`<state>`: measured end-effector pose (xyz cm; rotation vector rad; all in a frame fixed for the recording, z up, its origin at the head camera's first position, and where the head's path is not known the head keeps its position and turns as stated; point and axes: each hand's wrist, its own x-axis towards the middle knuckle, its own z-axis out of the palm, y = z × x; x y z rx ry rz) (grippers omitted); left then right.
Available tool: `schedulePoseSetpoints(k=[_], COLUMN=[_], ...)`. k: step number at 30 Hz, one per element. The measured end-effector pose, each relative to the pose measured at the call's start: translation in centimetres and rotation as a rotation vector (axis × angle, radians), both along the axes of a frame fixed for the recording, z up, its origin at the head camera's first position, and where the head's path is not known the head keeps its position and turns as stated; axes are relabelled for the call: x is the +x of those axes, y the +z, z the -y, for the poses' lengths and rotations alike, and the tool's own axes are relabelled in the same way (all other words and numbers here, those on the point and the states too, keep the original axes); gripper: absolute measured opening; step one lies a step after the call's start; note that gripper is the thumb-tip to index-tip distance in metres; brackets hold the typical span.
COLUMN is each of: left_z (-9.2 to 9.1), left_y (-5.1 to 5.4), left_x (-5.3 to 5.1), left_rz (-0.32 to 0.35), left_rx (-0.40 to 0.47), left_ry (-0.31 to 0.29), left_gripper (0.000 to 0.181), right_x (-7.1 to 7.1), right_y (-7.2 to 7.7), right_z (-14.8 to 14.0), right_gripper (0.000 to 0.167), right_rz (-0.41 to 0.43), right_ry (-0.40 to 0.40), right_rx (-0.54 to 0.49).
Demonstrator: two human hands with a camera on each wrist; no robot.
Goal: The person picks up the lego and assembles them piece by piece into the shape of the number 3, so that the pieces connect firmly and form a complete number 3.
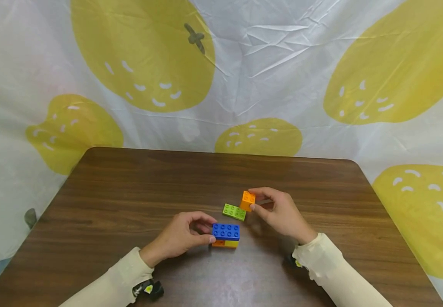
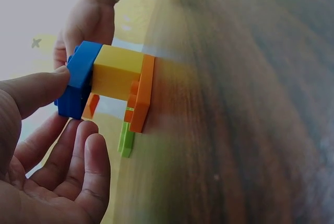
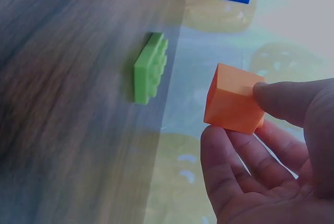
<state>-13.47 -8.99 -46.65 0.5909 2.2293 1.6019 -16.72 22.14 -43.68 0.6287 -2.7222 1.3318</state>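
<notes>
My left hand point(image 1: 185, 233) pinches the blue brick point(image 1: 225, 230) between thumb and fingers. That brick is the top of a small stack. Beneath it sits a yellow brick point(image 2: 119, 71) at one end, and a flat orange brick point(image 2: 143, 93) forms the base; a gap shows beside the yellow one. My right hand point(image 1: 283, 213) holds a small orange cube brick point(image 3: 235, 98) by thumb and fingertips, raised above the table. Just under and left of it lies a flat green brick point(image 1: 234, 212), studs up, touched by neither hand.
The dark wooden table point(image 1: 148, 183) has its far edge against a hanging white sheet point(image 1: 244, 85) printed with yellow fruit. Both forearms come in from the near side, with a black wrist camera point(image 1: 148, 289) on the left one.
</notes>
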Motion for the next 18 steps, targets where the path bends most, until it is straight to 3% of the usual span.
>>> schedulePoseSetpoints(k=[18], left_z=[0.0], left_y=[0.1], left_x=[0.0], left_rz=[0.003], left_rx=[-0.005], left_ry=[-0.003], left_gripper=[0.036], right_x=[1.9], right_y=[1.5], right_z=[1.2], right_gripper=[0.043], right_rz=[-0.053], right_ry=[0.064], right_rx=[-0.062])
